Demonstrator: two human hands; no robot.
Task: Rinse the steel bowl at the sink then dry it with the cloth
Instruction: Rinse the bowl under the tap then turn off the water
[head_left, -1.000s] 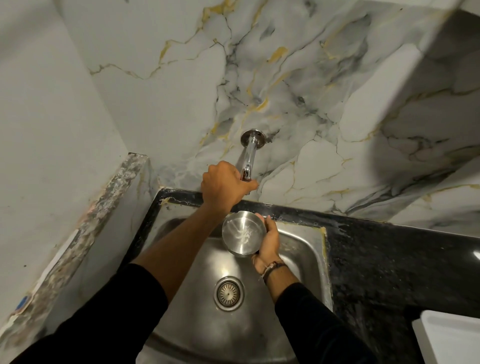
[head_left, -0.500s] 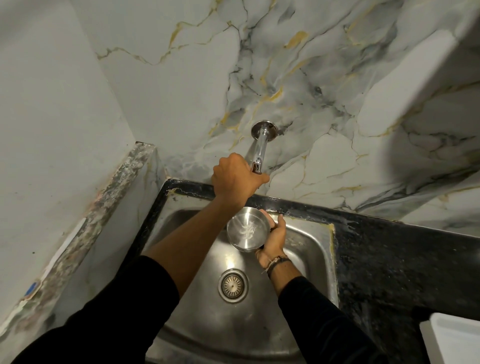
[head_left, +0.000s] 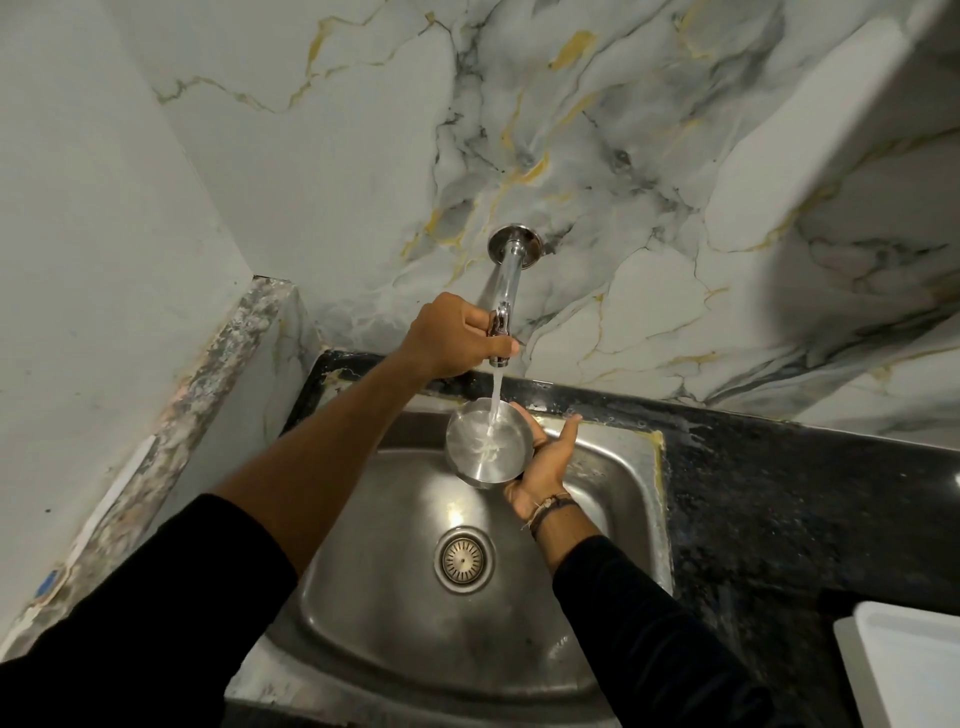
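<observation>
The left hand (head_left: 452, 335) has its fingers curled tight around the tap (head_left: 503, 306). Water (head_left: 494, 400) falls into the bowl (head_left: 488, 447). The right hand (head_left: 540, 465) cups the bowl over the sink (head_left: 613, 467), fingers half open.

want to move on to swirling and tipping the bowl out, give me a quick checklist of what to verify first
1. Water running: ok, a stream falls from the tap.
2. Stream lands inside the steel bowl: ok.
3. Bowl supported: ok, the right hand cradles its side and base.
4. Bowl over the sink: ok, spill would go into the basin.
5. Left hand on the tap, ready to shut it: ok.
6. Drying cloth within reach: cannot tell, none in view.
</observation>
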